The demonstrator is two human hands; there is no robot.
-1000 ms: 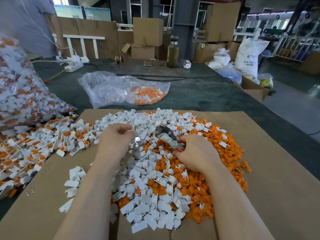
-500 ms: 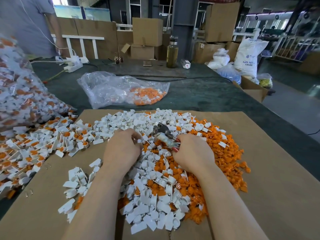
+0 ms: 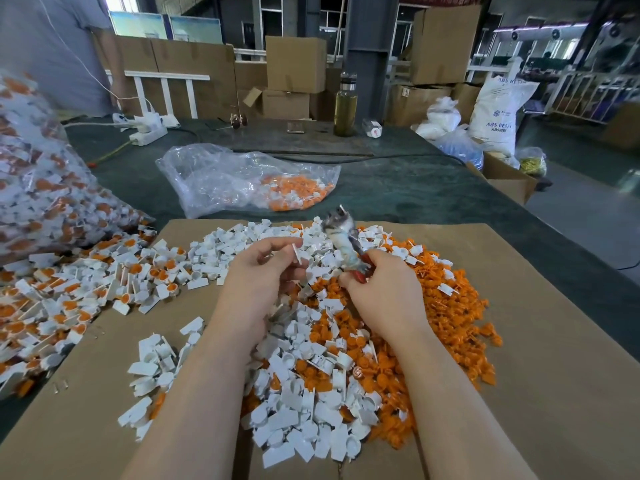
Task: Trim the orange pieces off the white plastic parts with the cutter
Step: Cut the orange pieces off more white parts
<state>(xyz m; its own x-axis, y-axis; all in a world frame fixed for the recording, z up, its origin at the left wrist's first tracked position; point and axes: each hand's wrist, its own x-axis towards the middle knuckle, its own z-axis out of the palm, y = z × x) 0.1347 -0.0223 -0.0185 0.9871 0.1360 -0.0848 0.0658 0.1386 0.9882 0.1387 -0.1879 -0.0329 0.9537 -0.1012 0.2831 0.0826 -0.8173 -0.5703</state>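
Left hand (image 3: 265,271) pinches a small white part (image 3: 297,253) just above the pile (image 3: 311,393); right hand (image 3: 375,292) grips the cutter (image 3: 341,233), nose up. Parts look light, stiff, fiddly, so hold the flat tab.

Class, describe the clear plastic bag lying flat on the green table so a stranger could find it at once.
Start at the brown cardboard sheet covered in parts. Just beyond its far edge, on the green table, lies the clear plastic bag. It is mostly flat and holds loose orange pieces, unlike the bulging bag at the left.
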